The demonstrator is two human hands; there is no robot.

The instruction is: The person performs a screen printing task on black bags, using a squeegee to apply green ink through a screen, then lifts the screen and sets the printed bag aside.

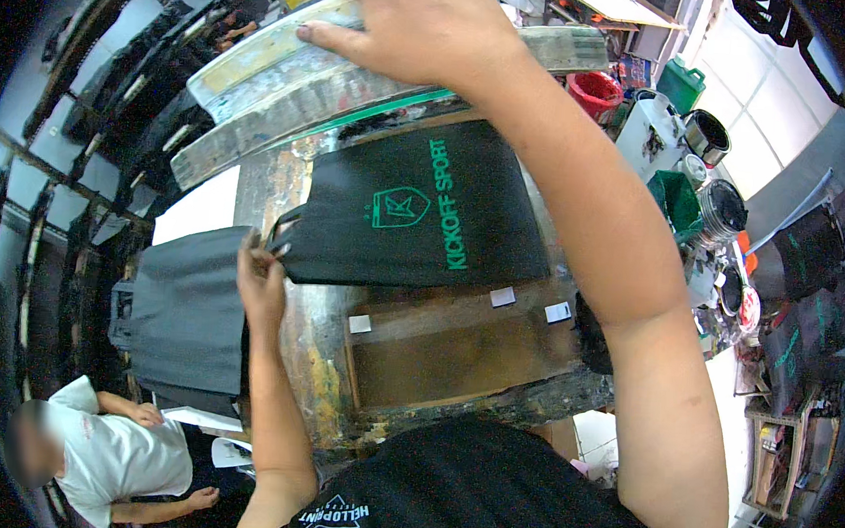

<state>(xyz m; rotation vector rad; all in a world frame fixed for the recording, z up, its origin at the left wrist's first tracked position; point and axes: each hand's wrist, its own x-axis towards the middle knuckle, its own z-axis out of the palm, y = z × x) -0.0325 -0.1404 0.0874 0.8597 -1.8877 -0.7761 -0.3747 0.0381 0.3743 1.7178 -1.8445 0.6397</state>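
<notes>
1. Person in white shirt [116, 453] crouches at lower left, beyond the left edge of the printing table [313, 393]; face blurred, hands low by a sheet of paper.
2. Stack of dark grey bags [187, 313] hangs off the table's left edge, a white sheet [199, 207] just above it.
3. Left hand [262, 278] sits at the table's left edge, fingers closed narrowly in a pinch on the handle end of the black printed bag [421, 211]. Thumb and fingertips meet on the fabric; the grip is on the bag's left corner.
4. Black printed bag lies flat on the wooden platen [456, 348], covering its far half. Green crest and green lettering face up. The near half of the platen is bare brown wood, with three small white tape tabs [503, 297] along the bag's near edge.
5. Table surface around the platen is crusted with old ink, heaviest along the near and left edges.
6. Right hand [413, 21] is at the far edge, spread wide, palm down on the frame of the printing screen [327, 84]. The screen is tilted up, clear of the bag, its near edge above the bag's far edge.
7. Beyond the right edge: red bucket [596, 91], green canister [682, 83], several open ink tins [721, 210], a green tub [676, 197].
</notes>
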